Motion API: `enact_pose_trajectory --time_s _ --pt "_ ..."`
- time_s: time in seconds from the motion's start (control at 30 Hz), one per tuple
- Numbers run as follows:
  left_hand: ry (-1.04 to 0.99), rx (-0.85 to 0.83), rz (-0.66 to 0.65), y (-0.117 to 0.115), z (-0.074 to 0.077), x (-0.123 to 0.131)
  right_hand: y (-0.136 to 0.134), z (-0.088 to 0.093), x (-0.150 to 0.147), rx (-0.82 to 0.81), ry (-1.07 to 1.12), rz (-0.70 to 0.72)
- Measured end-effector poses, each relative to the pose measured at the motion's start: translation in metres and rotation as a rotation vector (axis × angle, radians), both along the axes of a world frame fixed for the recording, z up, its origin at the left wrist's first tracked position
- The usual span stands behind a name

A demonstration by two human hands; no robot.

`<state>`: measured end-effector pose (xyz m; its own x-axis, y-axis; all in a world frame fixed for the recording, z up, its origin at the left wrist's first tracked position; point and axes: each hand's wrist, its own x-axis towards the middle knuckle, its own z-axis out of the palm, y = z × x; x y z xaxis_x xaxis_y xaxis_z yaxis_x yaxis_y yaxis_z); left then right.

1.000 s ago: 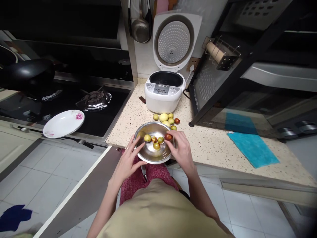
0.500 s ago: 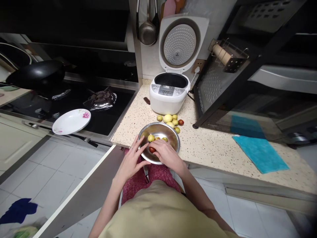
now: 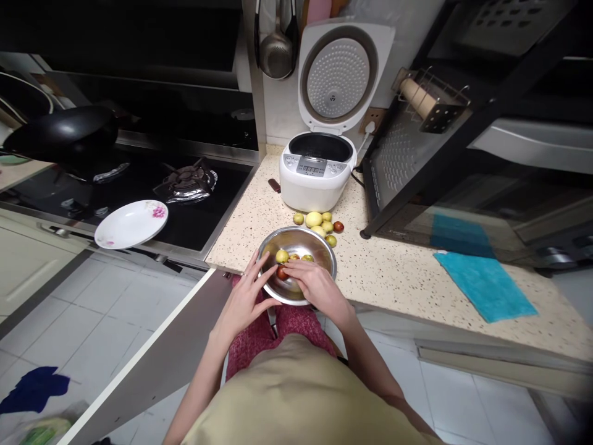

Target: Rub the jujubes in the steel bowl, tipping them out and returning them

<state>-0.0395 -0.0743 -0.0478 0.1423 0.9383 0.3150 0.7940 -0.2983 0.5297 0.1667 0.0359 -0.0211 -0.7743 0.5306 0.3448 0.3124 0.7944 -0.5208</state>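
A steel bowl sits at the front edge of the speckled counter and holds several small green fruits and one red fruit. My left hand cups the bowl's left side, with its fingers on the rim and its thumb below. My right hand reaches into the bowl from the right, its fingertips closed on the red fruit by the left wall. More small fruits lie in a loose pile on the counter just behind the bowl.
A white rice cooker stands open behind the fruit pile. To the left are a gas hob, a black wok and a white plate. On the right are a dark metal rack and a blue cloth. A ladle hangs above.
My right hand carried the red fruit from the bowl's right rim across to its left side. The left hand stayed on the bowl. The view shifted slightly.
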Motion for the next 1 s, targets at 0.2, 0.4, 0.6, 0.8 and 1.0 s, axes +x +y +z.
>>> enact_pose_trajectory --time_s 0.2,0.4,0.6,0.8,1.0 --pt "0.014 0.007 -0.003 -0.001 0.001 0.0 0.01 -0.002 0.024 0.092 0.13 -0.149" --pt "0.03 -0.004 0.011 -0.002 0.001 -0.001 0.04 -0.013 0.055 0.162 0.227 -0.48" --pt "0.034 0.01 0.017 -0.001 0.001 0.0 0.057 -0.031 0.067 0.107 0.108 -0.533" --pt "0.045 0.001 0.011 -0.001 0.003 0.0 0.054 -0.039 0.065 0.068 0.127 -0.553" --pt "0.041 -0.012 0.02 -0.001 0.003 0.0 0.059 -0.039 0.061 0.035 0.127 -0.523"
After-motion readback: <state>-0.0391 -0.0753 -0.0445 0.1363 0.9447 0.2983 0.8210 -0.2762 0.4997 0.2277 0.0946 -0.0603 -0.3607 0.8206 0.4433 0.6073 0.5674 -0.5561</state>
